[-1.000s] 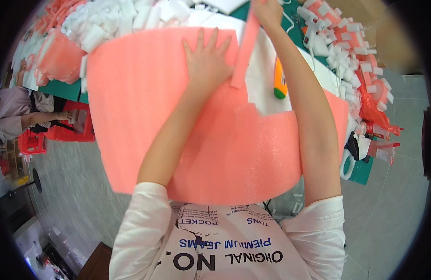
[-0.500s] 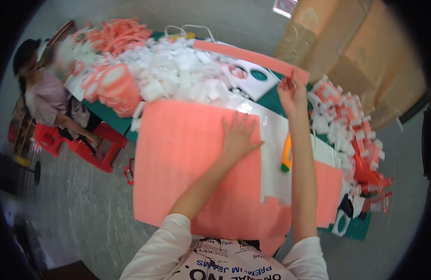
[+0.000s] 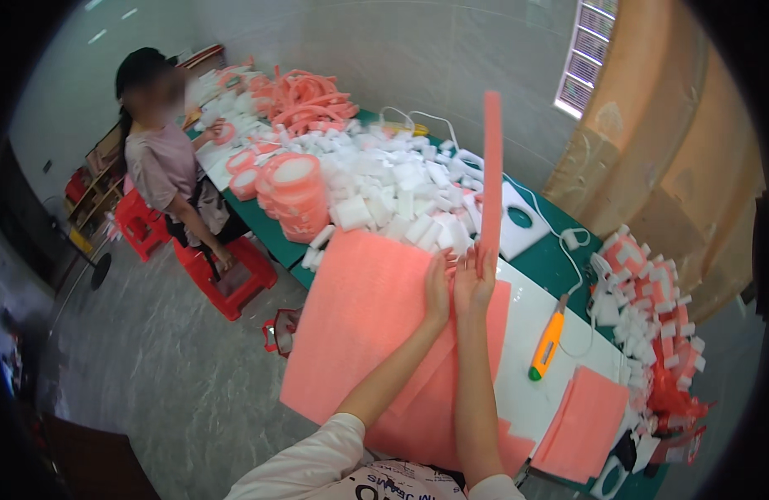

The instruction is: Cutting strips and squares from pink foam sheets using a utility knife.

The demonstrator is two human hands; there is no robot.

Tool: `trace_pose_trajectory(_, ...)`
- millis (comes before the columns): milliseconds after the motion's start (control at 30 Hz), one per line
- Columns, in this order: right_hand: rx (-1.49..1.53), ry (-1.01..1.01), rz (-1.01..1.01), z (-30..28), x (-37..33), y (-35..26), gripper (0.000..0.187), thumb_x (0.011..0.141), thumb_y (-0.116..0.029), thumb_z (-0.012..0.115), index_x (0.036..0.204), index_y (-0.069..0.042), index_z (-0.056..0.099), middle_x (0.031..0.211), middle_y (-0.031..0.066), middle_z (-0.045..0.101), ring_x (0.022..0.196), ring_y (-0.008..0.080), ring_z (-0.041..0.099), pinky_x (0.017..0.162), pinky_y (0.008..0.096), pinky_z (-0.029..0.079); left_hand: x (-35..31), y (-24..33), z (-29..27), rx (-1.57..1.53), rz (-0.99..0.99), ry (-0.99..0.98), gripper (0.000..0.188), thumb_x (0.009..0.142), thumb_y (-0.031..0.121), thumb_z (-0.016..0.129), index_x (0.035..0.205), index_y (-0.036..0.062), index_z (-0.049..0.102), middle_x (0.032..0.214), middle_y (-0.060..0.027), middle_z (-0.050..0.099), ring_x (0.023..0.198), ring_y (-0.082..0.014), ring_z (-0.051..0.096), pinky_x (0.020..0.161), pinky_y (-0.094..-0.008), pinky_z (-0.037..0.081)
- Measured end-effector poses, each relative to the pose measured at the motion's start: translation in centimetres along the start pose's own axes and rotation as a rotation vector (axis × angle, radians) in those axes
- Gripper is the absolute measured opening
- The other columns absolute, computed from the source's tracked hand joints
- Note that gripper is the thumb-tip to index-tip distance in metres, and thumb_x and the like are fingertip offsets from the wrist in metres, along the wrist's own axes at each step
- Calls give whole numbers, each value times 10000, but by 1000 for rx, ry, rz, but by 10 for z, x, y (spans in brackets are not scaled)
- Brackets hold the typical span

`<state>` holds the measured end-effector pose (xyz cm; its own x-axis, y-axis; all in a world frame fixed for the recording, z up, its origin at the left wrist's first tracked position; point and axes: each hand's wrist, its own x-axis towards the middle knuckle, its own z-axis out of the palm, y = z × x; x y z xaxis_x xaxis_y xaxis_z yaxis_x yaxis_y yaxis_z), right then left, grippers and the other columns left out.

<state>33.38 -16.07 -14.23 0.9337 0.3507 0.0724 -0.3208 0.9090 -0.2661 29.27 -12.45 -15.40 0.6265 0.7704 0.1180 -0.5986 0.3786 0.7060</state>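
A long, thin pink foam strip [image 3: 492, 167] stands nearly upright, its lower end gripped in my right hand [image 3: 474, 292]. Close beside it, my left hand [image 3: 437, 292] has its fingers stretched upward, palm toward the right hand. Whether the left hand touches the strip cannot be made out. Under both forearms lie large pink foam sheets [image 3: 359, 308], overlapping and reaching past the table's left edge. To their right, an orange-handled tool [image 3: 549, 342] with a green end and a white cord rests on the white board [image 3: 518, 333].
White foam blocks [image 3: 393, 183] are heaped beyond the sheets, beside stacked pink-and-white rings [image 3: 293, 196] and tangled pink strips [image 3: 309, 96]. Smaller pink sheets [image 3: 580, 425] lie at right, near more foam pieces [image 3: 651, 308]. Another person [image 3: 164, 150] is at left by red stools [image 3: 230, 279].
My right hand has come back from the far right with the strip, which swung from lying across to upright. My left hand has lifted from its flat spread on the sheet and turned sideways.
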Motion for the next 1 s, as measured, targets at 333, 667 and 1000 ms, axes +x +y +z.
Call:
trace_pose_trajectory(333,-418,-135,90,-14,3,19,271,894,-215,433,1057,-4,477,875,92,557,788,150,535,690,241,437,12,19,11,460,31,-100,338,794,103,569,1114,35,485,945,-61,580,833,-101,554,668,-216,459)
trace_pose_trajectory(667,-483,-74,34,5,-9,18,358,900,-358,394,1079,-52,437,738,78,515,525,126,443,496,242,367,132,139,0,690,901,-14,170,826,98,520,978,22,522,788,-33,542,636,-90,539,468,-222,452)
trace_pose_trajectory(1000,-274,0,204,-4,-1,16,340,876,-371,434,994,-59,497,719,41,506,561,122,415,515,241,324,274,328,-232,1570,345,265,332,836,277,456,1078,66,539,864,-154,616,622,-240,610,600,-387,465)
